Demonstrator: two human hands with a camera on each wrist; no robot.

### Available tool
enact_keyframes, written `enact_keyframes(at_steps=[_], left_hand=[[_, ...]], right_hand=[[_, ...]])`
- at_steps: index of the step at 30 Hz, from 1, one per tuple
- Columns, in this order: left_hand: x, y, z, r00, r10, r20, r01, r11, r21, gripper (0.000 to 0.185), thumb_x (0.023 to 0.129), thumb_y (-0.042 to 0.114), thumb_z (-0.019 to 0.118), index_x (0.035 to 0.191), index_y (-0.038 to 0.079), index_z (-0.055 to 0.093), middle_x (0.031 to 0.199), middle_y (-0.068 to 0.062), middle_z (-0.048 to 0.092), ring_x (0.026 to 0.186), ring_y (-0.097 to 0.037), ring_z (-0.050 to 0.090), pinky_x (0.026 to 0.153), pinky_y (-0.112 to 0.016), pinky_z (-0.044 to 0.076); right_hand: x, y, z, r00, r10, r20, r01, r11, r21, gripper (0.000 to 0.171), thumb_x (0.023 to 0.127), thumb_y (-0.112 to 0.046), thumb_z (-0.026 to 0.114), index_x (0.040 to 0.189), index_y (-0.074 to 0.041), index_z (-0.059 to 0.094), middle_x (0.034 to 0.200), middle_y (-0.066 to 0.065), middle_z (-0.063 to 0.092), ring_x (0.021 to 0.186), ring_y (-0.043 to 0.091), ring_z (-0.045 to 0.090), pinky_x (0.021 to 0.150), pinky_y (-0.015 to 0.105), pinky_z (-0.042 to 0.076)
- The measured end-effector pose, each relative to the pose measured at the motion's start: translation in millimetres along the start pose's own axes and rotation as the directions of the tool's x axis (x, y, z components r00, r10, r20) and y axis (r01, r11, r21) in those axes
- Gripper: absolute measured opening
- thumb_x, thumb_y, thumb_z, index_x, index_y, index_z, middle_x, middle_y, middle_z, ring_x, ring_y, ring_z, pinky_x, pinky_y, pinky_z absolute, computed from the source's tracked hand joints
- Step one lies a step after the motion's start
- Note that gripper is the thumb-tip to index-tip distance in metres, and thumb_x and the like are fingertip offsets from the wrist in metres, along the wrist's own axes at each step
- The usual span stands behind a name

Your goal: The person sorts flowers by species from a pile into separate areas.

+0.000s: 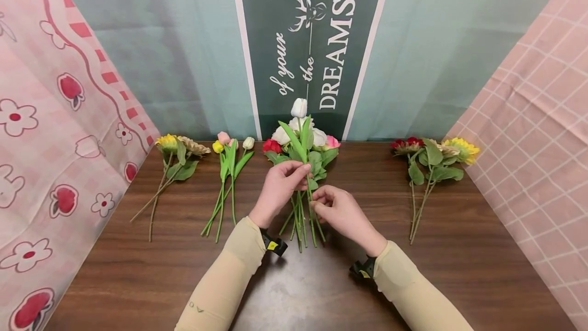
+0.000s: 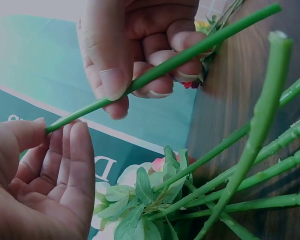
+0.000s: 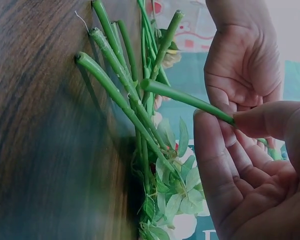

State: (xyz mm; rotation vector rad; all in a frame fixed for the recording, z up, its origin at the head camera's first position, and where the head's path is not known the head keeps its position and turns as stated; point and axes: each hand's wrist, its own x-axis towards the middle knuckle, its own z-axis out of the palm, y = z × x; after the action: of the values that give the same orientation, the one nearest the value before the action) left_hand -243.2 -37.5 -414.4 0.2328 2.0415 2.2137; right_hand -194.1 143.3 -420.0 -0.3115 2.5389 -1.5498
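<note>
My left hand [image 1: 303, 175] pinches the green stem of a white tulip [image 1: 299, 108] and holds it upright over the table's far middle. My right hand [image 1: 316, 203] pinches the same stem lower down, near its cut end. In the left wrist view the stem [image 2: 215, 37] runs from my left hand [image 2: 52, 132] through the thumb and fingers of my right hand [image 2: 135, 87]. In the right wrist view my right hand [image 3: 230, 120] grips the stem [image 3: 180, 96]. Under both hands lies a bunch of mixed flowers [image 1: 317, 160], stems [image 1: 300, 223] pointing toward me.
On the wooden table [image 1: 413, 280] lie a sunflower bunch [image 1: 176, 160] at far left, small tulips [image 1: 229, 167] beside it, and red and yellow flowers [image 1: 432, 162] at right. A green banner [image 1: 317, 40] hangs behind, with pink cloths [image 1: 46, 142] at both sides.
</note>
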Motion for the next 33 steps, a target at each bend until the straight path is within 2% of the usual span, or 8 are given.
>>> enact_keyframes(at_steps=[7,12,16,23,26,29,31,33], left_hand=[[-0.3,1.8,-1.4,1.000,0.007,0.028,-0.008,0.999,0.037,0.024,0.098,0.021,0.071,0.113,0.002,0.074,0.108,-0.016,0.073,0.076,-0.017,0.069,0.076,-0.033,0.062],[-0.3,8.4,-17.0,1.000,0.030,0.006,-0.031,0.996,0.087,0.028,0.099,0.021,0.071,0.116,-0.002,0.073,0.105,-0.015,0.073,0.085,-0.032,0.070,0.075,-0.036,0.062],[-2.1,19.4,-52.2,0.999,0.024,-0.030,-0.016,0.969,0.247,0.028,0.099,0.023,0.071,0.117,0.001,0.073,0.102,-0.014,0.073,0.086,-0.033,0.071,0.077,-0.041,0.062],[-4.3,40.0,-140.4,0.994,-0.003,-0.107,0.063,0.824,0.564,0.032,0.103,0.029,0.064,0.118,0.002,0.073,0.099,-0.015,0.071,0.081,-0.025,0.068,0.078,-0.044,0.060],[-0.7,36.6,-168.6,0.991,-0.047,-0.124,0.117,0.754,0.646,0.034,0.105,0.028,0.060,0.120,0.000,0.072,0.100,-0.018,0.069,0.080,-0.024,0.068,0.075,-0.040,0.058],[3.8,25.2,-186.2,0.985,-0.109,-0.130,0.170,0.681,0.712,0.035,0.106,0.027,0.058,0.124,-0.001,0.070,0.100,-0.017,0.069,0.081,-0.023,0.069,0.075,-0.039,0.057],[5.9,17.0,-192.6,0.981,-0.139,-0.133,0.191,0.651,0.735,0.035,0.107,0.026,0.056,0.124,-0.002,0.070,0.098,-0.016,0.069,0.080,-0.022,0.068,0.076,-0.041,0.055],[6.8,9.4,-196.0,0.978,-0.151,-0.142,0.206,0.623,0.754,0.034,0.106,0.023,0.057,0.124,-0.002,0.070,0.098,-0.015,0.070,0.079,-0.022,0.068,0.077,-0.042,0.055]], right_hand=[[0,-1,2,1.000,-0.007,-0.015,0.007,1.000,0.028,0.012,0.094,-0.009,0.067,0.106,-0.005,0.068,0.087,0.012,0.070,0.069,0.028,0.069,0.065,0.043,0.061],[-2,-2,0,0.998,-0.046,-0.035,0.045,0.998,-0.040,0.013,0.098,-0.020,0.068,0.109,-0.013,0.070,0.085,0.004,0.070,0.073,0.027,0.067,0.064,0.036,0.057],[-3,-3,-1,0.992,-0.110,-0.061,0.101,0.986,-0.133,0.016,0.099,-0.026,0.068,0.111,-0.017,0.072,0.091,-0.004,0.070,0.080,0.016,0.063,0.068,0.033,0.053],[-1,-9,0,0.980,-0.201,0.001,0.196,0.951,-0.239,0.022,0.099,-0.025,0.068,0.116,-0.012,0.070,0.102,-0.008,0.070,0.091,0.010,0.065,0.081,0.036,0.056],[4,-13,4,0.965,-0.259,0.043,0.257,0.903,-0.345,0.024,0.099,-0.026,0.069,0.119,-0.012,0.070,0.110,-0.005,0.070,0.101,0.013,0.066,0.088,0.039,0.056],[9,-16,11,0.934,-0.335,0.127,0.353,0.799,-0.486,0.035,0.099,-0.031,0.069,0.129,-0.011,0.067,0.126,0.002,0.067,0.120,0.020,0.061,0.102,0.042,0.050],[13,-18,17,0.904,-0.379,0.201,0.424,0.721,-0.548,0.044,0.100,-0.035,0.068,0.135,-0.009,0.063,0.134,0.007,0.063,0.132,0.027,0.054,0.111,0.046,0.043],[15,-18,23,0.876,-0.402,0.268,0.481,0.672,-0.563,0.050,0.100,-0.037,0.068,0.140,-0.008,0.060,0.140,0.010,0.060,0.138,0.033,0.047,0.117,0.048,0.035]])
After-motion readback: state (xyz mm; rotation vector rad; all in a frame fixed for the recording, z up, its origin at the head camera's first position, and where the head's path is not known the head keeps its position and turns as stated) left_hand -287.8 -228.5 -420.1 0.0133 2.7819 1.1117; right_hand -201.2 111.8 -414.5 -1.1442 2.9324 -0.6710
